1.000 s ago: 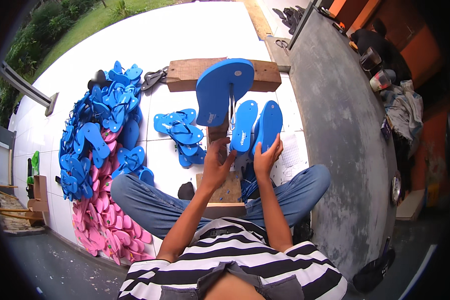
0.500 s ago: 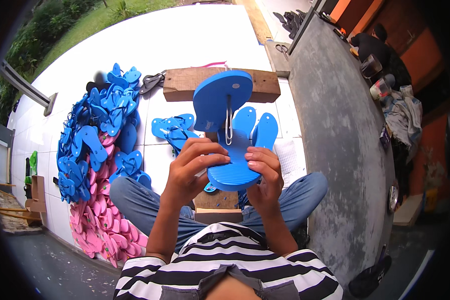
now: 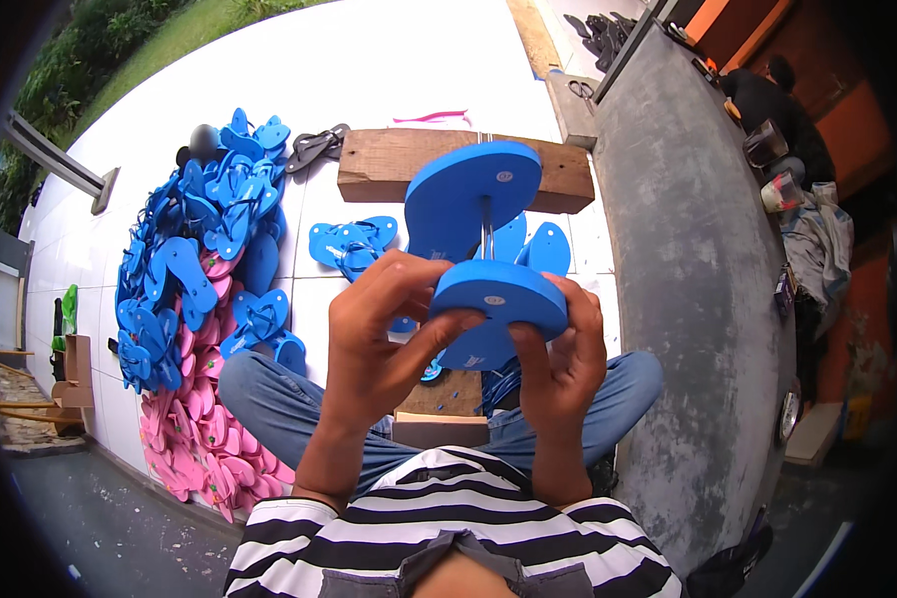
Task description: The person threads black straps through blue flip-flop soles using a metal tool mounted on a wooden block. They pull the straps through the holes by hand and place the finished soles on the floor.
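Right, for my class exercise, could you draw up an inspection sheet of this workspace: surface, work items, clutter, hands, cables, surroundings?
Surface: white tiled floor.
Work items: blue sole, tilted, between the hands; another sole behind it, with a metal rod showing against it; wooden beam beyond.
Clutter: heaped blue sandals and pink sandals at left; pink strip past the beam; scissors at upper right.
Hands: left hand and right hand grip the blue sole from opposite sides.
Cables: nothing seen.
Surroundings: grey concrete and another person at right; grass at upper left.
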### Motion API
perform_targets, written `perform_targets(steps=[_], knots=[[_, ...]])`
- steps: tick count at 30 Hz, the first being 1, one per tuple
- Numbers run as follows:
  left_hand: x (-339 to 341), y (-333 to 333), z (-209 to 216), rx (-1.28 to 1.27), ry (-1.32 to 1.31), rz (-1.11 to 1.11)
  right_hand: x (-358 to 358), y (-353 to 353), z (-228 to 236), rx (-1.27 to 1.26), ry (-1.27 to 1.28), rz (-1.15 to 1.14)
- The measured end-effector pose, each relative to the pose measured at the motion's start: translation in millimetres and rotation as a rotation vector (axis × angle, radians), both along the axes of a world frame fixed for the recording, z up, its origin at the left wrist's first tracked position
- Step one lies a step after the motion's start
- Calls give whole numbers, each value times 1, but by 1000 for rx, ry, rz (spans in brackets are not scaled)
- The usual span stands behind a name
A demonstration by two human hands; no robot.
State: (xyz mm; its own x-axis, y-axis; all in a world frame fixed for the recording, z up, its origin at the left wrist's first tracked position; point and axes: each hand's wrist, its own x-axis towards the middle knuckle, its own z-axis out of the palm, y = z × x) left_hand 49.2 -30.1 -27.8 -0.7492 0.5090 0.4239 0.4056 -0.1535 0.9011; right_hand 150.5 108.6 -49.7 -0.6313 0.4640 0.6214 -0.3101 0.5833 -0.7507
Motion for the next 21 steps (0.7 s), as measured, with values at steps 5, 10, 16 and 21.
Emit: perform_targets(steps=[5,10,16,21], knots=[[-1,-8,-15,-105,271,31,3,12,-30,95,99,105],[-3,-4,-13,-25,234,39,-2,12,-21,143,90,48],[-9,13,8,40,-33,126,-9,10,8,100,-122,-102],[-48,53,-15,61,209,420,-67,29,-15,-132,-106,-278]])
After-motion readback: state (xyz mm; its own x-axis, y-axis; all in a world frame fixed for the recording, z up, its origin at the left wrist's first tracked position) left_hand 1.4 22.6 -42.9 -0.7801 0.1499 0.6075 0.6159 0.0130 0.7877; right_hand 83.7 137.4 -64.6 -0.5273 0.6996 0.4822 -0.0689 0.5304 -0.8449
